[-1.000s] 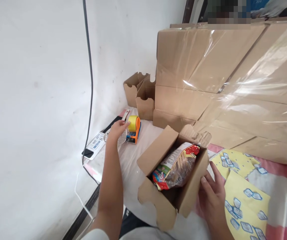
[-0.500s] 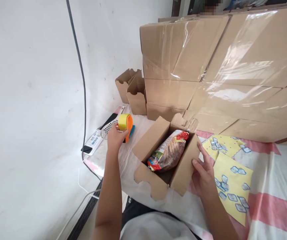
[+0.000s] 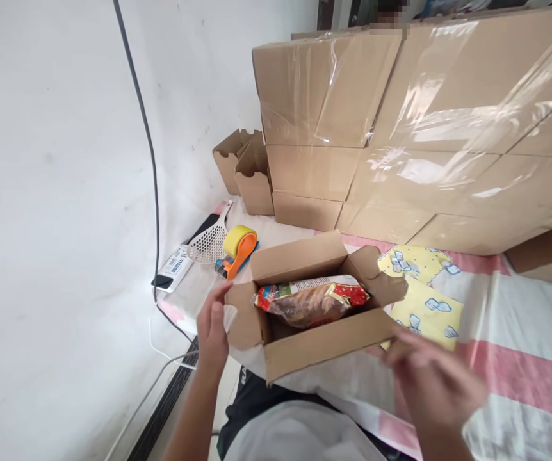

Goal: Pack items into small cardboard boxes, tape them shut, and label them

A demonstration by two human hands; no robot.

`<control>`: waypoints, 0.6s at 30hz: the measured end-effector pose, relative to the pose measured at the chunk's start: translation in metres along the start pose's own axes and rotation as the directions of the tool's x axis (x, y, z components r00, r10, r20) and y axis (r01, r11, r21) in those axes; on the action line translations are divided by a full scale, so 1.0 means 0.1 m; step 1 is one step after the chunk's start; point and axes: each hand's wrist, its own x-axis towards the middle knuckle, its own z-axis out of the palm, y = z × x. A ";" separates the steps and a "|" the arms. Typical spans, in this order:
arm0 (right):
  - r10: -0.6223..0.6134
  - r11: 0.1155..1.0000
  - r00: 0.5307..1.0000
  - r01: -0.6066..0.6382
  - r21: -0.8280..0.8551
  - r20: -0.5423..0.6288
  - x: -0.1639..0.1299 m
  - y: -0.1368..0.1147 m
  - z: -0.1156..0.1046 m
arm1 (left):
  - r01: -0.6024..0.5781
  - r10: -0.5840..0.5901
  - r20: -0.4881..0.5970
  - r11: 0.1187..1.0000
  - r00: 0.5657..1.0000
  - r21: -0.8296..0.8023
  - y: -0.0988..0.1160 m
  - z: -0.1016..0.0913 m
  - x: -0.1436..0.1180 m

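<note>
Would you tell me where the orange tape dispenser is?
In the head view, the orange tape dispenser lies left of centre, beyond the left end of the open brown cardboard box and beside the white perforated scoop.

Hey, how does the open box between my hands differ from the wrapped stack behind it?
Size: the open box is far smaller than the wrapped stack. State: the open box has its flaps spread, showing a packet inside, while the wrapped stack is covered in shiny clear film. Position: the open box sits nearer you; the wrapped stack rises behind it. Both are brown cardboard.
</note>
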 end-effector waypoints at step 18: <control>0.510 0.860 0.768 -0.470 -0.199 0.388 0.58 0.11 0.21 | -0.464 0.233 0.644 0.860 0.728 0.213 0.30 0.04 0.20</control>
